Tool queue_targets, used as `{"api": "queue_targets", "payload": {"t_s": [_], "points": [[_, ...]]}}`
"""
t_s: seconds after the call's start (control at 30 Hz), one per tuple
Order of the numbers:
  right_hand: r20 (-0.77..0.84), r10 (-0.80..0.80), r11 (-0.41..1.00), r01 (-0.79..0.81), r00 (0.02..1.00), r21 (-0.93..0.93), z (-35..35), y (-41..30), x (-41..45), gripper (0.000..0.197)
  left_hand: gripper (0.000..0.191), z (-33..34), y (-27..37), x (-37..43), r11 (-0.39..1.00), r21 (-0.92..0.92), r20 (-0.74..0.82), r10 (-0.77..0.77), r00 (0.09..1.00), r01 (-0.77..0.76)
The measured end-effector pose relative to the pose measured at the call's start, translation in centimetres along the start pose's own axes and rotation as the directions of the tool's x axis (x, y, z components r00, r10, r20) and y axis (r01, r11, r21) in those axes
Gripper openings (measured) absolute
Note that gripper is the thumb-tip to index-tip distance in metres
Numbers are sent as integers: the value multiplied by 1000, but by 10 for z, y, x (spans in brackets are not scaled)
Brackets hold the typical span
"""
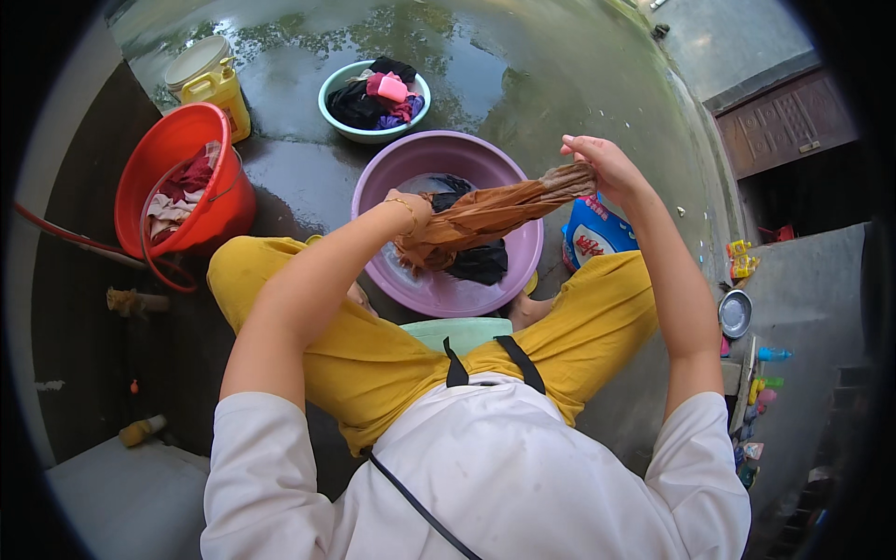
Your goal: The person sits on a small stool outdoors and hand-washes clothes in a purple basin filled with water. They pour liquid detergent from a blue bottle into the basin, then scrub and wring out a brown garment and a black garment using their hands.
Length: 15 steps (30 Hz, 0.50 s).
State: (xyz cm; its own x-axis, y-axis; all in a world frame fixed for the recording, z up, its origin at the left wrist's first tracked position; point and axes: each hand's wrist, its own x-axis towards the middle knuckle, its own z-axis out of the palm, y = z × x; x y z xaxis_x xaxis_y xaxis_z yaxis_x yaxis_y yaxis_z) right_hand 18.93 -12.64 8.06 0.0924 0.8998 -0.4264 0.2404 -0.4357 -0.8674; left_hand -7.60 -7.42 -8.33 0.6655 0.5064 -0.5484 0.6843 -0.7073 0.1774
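Note:
A wet brown garment (490, 213) is stretched between my two hands above a purple plastic basin (448, 150). My left hand (413, 210), with a bracelet at the wrist, grips its lower, bunched end over the basin. At the upper right, my right hand (605, 164) holds the garment's greyish, gathered end beyond the basin's rim. Its fingers are partly hidden by the cloth. Below the garment, black cloth (483, 264) lies in sudsy water in the basin. The basin stands on the floor between my knees.
A red bucket (241, 203) with clothes and a hose (164, 273) are at the left. Behind it stand a yellow pump jug (227, 101) and a white bucket (199, 59). A small basin (329, 115) holds clothes and pink soap (393, 89). A blue detergent bag (595, 234) sits at the right.

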Motion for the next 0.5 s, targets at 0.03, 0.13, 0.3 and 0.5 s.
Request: {"api": "queue_targets", "payload": {"t_s": [0.03, 0.13, 0.3, 0.5], "points": [[-33, 9, 999, -10, 999, -32, 0, 0, -1, 28, 36, -8, -3, -4, 999, 37, -49, -33, 998, 35], [-107, -34, 982, 13, 994, -189, -10, 5, 2, 36, 30, -31, -17, -12, 992, 34, -189, -110, 976, 118], [-192, -72, 420, -145, 979, -896, -23, 23, 6, 30, 21, -62, -37, -27, 980, 30, -452, -162, 877, 197], [-395, -201, 295, -329, 896, -897, -42, 51, 20, 20, 12, -77, -43, -40, 998, -58, -839, -39, 542, -18]]}}
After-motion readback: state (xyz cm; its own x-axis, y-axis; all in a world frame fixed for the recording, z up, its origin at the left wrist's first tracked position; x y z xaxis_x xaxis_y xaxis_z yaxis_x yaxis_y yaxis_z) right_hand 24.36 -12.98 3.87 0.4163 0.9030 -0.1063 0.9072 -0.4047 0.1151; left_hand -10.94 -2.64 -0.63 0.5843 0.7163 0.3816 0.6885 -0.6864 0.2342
